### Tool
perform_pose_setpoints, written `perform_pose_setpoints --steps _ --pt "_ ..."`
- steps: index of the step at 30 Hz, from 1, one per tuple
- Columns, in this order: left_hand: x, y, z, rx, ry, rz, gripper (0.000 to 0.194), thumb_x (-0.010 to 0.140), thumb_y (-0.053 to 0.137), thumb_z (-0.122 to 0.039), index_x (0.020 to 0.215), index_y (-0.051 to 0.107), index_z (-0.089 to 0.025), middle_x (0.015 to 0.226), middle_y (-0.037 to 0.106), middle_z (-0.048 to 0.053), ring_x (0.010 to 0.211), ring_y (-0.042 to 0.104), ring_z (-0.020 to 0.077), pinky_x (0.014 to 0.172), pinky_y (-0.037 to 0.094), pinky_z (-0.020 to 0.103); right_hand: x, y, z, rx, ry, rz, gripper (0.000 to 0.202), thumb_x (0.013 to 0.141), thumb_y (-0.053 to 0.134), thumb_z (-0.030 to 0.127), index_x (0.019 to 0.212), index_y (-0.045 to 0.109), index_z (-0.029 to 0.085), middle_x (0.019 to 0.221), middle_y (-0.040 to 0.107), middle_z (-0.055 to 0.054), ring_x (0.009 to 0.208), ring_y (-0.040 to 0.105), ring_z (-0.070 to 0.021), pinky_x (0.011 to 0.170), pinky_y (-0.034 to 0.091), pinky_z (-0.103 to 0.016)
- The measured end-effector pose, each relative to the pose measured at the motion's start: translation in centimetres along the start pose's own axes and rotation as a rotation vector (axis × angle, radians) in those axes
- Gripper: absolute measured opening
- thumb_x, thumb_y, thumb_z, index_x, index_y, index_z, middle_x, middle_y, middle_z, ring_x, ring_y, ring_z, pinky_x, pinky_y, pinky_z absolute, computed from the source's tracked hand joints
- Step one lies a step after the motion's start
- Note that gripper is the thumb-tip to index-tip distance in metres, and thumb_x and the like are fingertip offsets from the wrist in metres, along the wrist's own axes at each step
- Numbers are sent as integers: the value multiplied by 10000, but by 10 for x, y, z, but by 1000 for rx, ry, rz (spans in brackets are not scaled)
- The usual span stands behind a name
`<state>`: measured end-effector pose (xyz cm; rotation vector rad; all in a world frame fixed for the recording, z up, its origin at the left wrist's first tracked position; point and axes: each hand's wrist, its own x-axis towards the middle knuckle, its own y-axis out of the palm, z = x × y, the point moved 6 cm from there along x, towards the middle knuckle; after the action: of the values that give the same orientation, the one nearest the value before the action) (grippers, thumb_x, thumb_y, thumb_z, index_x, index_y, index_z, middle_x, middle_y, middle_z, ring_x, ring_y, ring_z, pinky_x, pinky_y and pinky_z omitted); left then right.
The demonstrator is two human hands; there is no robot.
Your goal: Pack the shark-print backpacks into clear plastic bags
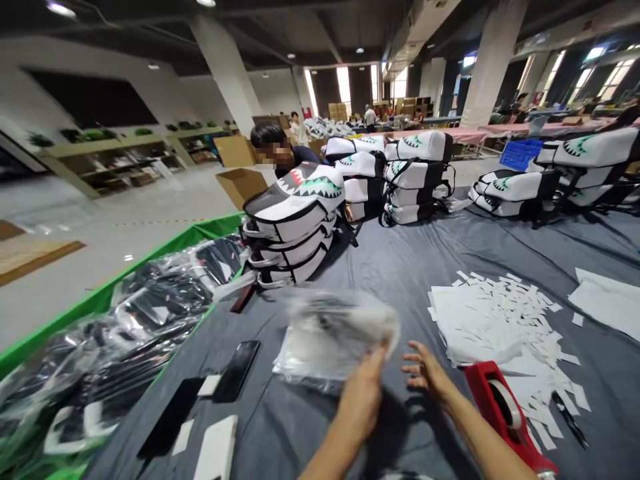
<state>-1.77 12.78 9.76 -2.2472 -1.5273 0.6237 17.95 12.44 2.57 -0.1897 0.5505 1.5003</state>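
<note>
Clear plastic bags (320, 340), lying flat in a blurred stack or fold, are on the dark cloth in front of me. My left hand (363, 390) is closed on their right edge, where the plastic is lifted and smeared by motion. Just to the right, my right hand (427, 373) hovers with fingers apart and holds nothing. A red tape dispenser (500, 413) stands near my right forearm. Beyond the bags, a stack of white and black backpacks (293, 233) with shark-mouth prints rests on the table.
White paper strips (505, 327) are piled at right, near a black pen (570, 419). Two dark phones (236, 371) and a white box (216, 448) lie at left. A green-edged bin (200, 230) holds plastic-wrapped bags. A person (280, 150) is behind the backpacks.
</note>
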Motion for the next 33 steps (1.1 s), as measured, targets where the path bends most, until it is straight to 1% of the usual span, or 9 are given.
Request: perform_pose_setpoints --steps 3,6,9,13,17,20,23,29,33 --pt "9 106 -18 156 50 428 752 890 582 -354 1579 335 -179 1587 420 170 1451 426 327 1175 371 425 -4 -58 -12 -315 -86 -149 609 879 430 678 1230 610 213 1206 671 -164 1085 675 -315 865 556 -451" --pt "10 153 -17 220 58 607 885 723 762 -501 1488 491 -150 1470 553 211 1325 553 401 1100 440 491 -14 -93 -27 -633 -155 -290 440 778 625 461 1085 679 151 1135 699 -196 1164 636 -366 1018 488 -484" --pt "20 130 4 264 92 566 590 836 630 -524 1325 643 -194 1310 688 152 1237 623 339 1085 438 442 -29 -115 -32 -711 -176 -398 464 747 628 287 1184 646 132 1186 677 -207 1209 609 -381 1064 458 -514" --pt "46 47 62 298 17 351 444 935 437 -366 1239 656 -129 1206 720 166 1145 656 288 1019 467 395 -53 -110 -5 -1147 -474 -589 542 884 513 227 1422 492 163 1351 589 -204 1296 539 -370 1090 439 -560" --pt "47 -1 118 285 -34 238 357 939 388 -292 1055 701 -164 1045 752 112 999 692 253 904 532 366 -41 -47 -6 -1453 -623 -245 549 886 515 178 1433 493 209 1386 579 -166 1285 554 -312 1068 482 -504" --pt "37 -1 136 277 31 186 297 928 463 -281 1087 699 -196 1149 720 102 1125 639 266 1024 490 421 -12 7 -24 -1595 -581 -29 794 747 674 158 1501 428 199 1540 450 -176 1438 398 -351 1167 367 -532" --pt "33 11 139 310 149 124 309 925 500 -219 1177 678 -215 1264 658 106 1230 567 274 1107 429 477 24 37 -29 -1713 -423 -17 942 679 755 128 1538 374 192 1586 383 -209 1469 332 -402 1175 313 -569" --pt "45 28 146 463 216 9 355 927 546 -157 1259 635 -246 1256 633 87 1141 603 254 1003 513 450 90 48 13 -1790 -191 186 419 852 560 58 1257 617 151 1262 653 -202 1117 621 -303 893 506 -397" --pt "49 31 147 548 201 -64 296 924 573 -163 1193 659 -253 1236 629 84 1087 614 250 953 529 439 146 30 67 -1727 -91 421 221 729 774 161 940 713 182 931 741 -29 824 656 -190 722 484 -248"
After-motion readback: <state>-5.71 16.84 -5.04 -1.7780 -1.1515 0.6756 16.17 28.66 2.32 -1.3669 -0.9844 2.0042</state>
